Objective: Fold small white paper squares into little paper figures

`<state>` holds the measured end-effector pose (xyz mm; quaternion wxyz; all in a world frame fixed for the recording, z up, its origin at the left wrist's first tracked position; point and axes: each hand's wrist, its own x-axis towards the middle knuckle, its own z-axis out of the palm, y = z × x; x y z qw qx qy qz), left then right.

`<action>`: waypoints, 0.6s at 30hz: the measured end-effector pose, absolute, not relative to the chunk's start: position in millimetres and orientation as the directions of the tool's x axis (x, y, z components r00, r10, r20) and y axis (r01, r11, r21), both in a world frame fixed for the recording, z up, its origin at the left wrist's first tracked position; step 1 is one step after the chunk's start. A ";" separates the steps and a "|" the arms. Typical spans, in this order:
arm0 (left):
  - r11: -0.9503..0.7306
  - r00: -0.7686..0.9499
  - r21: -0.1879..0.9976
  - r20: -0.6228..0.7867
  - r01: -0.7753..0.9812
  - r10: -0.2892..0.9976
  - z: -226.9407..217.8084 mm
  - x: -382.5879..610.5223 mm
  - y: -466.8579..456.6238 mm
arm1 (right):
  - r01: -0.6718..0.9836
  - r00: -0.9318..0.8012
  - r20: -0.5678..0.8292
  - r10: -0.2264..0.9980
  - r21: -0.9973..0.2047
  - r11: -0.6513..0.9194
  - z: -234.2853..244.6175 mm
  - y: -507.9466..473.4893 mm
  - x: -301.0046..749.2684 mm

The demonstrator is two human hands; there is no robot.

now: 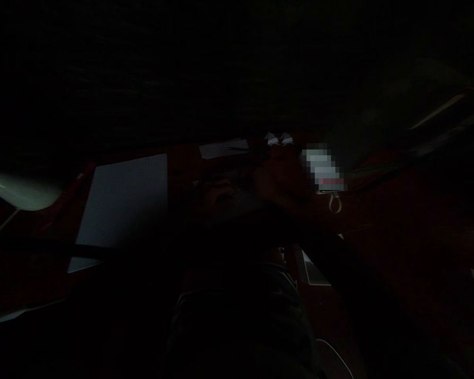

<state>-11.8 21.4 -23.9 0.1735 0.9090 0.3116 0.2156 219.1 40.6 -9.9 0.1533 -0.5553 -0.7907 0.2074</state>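
Note:
The scene is very dark. Near the middle, my left hand (218,193) has its fingers curled beside a dim, pale, sheet-like piece (240,204). My right hand (272,187) reaches in from the right to the other side of that piece; its fingers are lost in shadow. What lies between the hands is too dark to name. Just beyond them, what looks like a pair of scissors (260,151) lies with its dark blades over a small white paper (217,150). Two little folded white paper pieces (272,139) stand close by.
A large white sheet (130,195) lies on the reddish table (181,173) at left, beside a pale rounded object (23,192). At right is a blurred-out pale item (326,171) with a loop (335,203). A pale-edged flat rectangle (317,276) and a white cord (335,352) are nearer.

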 end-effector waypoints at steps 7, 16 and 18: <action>-0.754 0.720 0.454 0.292 0.474 0.629 -19.7 -10.3 18.5 | 0.784 -0.364 0.026 0.931 -0.531 0.322 -8.7 41.2 220.1; -0.765 0.726 0.423 0.292 0.486 0.623 -22.7 -10.2 20.6 | 0.794 -0.331 0.073 0.941 -0.517 0.320 -17.3 47.5 217.4; -0.768 0.734 0.431 0.289 0.474 0.615 -22.1 -10.0 20.2 | 0.788 -0.321 0.101 0.942 -0.524 0.324 -19.8 48.5 218.3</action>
